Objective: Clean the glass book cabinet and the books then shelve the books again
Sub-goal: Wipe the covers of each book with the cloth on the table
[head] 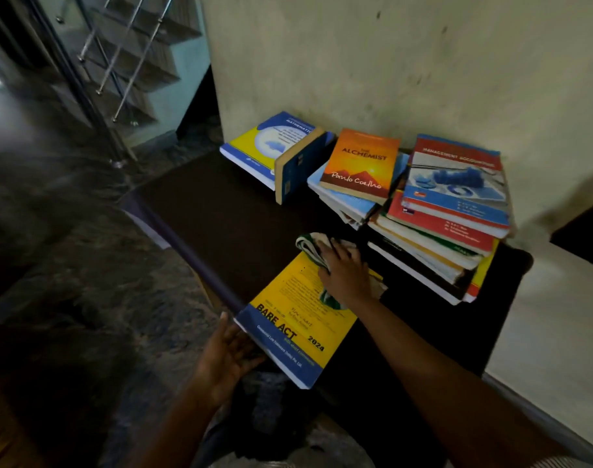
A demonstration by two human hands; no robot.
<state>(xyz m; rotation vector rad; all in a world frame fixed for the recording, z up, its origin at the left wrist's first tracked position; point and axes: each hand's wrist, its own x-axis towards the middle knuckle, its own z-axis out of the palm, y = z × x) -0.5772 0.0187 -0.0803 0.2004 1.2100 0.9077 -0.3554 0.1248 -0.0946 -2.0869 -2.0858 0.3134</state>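
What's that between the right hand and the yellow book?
A green-and-white cloth, under the right hand on the yellow book, shown in the head view.

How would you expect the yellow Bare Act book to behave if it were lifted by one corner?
The Bare Act book looks like a thick paperback, so it would probably flex slightly and feel heavy. It overhangs the table edge, so it might tip without the left hand supporting it.

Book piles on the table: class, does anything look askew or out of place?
Yes. The right-hand stack is skewed, its books fanned out unevenly. Further left, a blue book stands on edge, leaning against the Mathematics book.
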